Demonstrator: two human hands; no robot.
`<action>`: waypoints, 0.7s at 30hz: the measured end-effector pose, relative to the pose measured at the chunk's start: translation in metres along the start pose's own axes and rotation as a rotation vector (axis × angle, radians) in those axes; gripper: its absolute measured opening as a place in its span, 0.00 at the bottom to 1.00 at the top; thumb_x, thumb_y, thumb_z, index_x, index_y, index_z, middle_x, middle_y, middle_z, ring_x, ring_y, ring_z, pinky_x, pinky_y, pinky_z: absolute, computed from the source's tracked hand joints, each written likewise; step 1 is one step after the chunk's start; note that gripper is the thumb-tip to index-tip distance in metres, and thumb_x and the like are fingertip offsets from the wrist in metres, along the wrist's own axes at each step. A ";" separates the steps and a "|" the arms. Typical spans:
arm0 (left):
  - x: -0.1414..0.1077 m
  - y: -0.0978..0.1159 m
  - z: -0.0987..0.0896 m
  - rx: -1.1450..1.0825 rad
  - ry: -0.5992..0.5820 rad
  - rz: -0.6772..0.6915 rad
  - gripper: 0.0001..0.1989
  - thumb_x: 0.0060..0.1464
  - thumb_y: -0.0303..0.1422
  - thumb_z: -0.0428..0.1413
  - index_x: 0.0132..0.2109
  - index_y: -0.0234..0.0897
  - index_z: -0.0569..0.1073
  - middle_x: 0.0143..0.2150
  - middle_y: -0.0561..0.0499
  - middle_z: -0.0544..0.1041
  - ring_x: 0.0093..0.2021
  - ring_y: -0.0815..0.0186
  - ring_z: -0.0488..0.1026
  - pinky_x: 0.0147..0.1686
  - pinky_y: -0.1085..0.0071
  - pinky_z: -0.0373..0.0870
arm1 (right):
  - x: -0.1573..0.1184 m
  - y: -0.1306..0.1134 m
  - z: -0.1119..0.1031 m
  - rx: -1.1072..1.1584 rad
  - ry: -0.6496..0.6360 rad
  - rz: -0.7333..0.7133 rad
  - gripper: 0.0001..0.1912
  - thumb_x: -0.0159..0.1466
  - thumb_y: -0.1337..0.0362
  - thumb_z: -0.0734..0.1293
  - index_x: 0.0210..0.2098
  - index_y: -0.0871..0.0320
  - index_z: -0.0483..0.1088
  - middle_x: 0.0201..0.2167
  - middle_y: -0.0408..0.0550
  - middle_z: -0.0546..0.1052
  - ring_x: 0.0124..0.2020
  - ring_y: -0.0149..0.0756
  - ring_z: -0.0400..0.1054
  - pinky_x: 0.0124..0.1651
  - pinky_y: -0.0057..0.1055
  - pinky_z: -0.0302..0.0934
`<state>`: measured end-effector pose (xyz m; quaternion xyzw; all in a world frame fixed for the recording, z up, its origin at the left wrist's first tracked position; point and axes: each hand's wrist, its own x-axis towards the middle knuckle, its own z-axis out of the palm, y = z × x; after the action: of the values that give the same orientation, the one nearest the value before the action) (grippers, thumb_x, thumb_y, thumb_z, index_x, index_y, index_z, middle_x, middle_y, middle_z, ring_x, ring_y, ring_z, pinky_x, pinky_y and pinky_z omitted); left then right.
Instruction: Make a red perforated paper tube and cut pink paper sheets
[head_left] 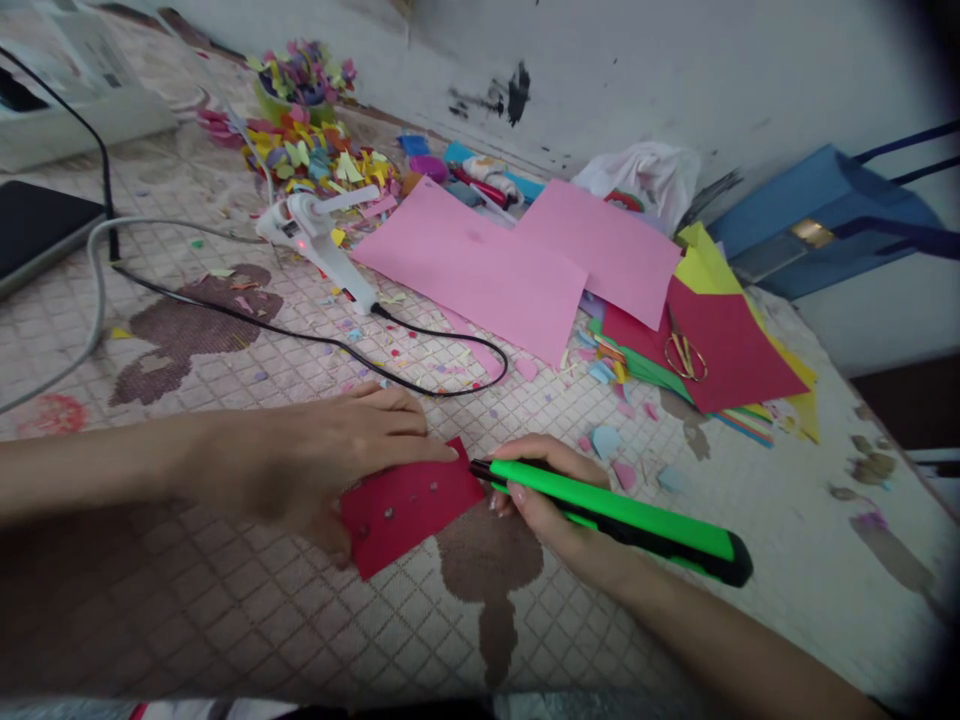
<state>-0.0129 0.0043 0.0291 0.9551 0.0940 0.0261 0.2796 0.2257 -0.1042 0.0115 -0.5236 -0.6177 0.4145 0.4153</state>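
A small red paper strip [412, 505] with several small greyish spots or holes lies slantwise on the tablecloth. My left hand [300, 455] rests over its left part, fingers stretched along the upper edge and thumb at the lower left. The fingertip nearest the paper's upper right corner presses on it. In my right hand [574, 545] is a green and black utility knife [622, 505], gripped near its front. Its dark tip meets the right end of the red paper; whether a blade is out is too small to tell.
Behind my hands lie a white glue gun [322, 255] with a lit red light, its black cable, and pink paper sheets [472, 265]. Gold scissors [684, 350] rest on red paper at right. Paper cutouts [300, 155] heap at the back, near a blue bag [817, 220].
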 end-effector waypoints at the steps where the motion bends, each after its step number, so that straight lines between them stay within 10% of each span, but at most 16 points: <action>1: 0.000 -0.001 0.002 0.011 0.005 -0.004 0.30 0.38 0.39 0.65 0.51 0.40 0.69 0.48 0.49 0.73 0.48 0.55 0.66 0.47 0.64 0.59 | 0.000 0.001 0.000 0.007 -0.006 0.002 0.09 0.59 0.69 0.64 0.40 0.57 0.71 0.23 0.43 0.77 0.24 0.32 0.73 0.28 0.28 0.68; 11: -0.007 0.008 0.019 0.035 0.135 -0.080 0.38 0.37 0.46 0.67 0.56 0.40 0.67 0.50 0.44 0.70 0.48 0.52 0.66 0.45 0.59 0.64 | -0.001 0.005 -0.006 0.123 -0.050 0.125 0.09 0.64 0.65 0.63 0.44 0.54 0.69 0.26 0.42 0.76 0.28 0.30 0.73 0.31 0.27 0.68; 21: -0.004 0.015 0.024 -0.018 0.109 0.309 0.12 0.62 0.27 0.50 0.51 0.35 0.73 0.56 0.47 0.75 0.59 0.64 0.67 0.63 0.68 0.57 | 0.006 -0.001 -0.002 -0.014 -0.009 0.025 0.10 0.59 0.71 0.63 0.39 0.57 0.71 0.23 0.42 0.75 0.24 0.31 0.72 0.27 0.27 0.66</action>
<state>-0.0122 -0.0218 0.0166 0.9528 -0.0391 0.1213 0.2756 0.2262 -0.0987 0.0134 -0.5325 -0.6157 0.4177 0.4036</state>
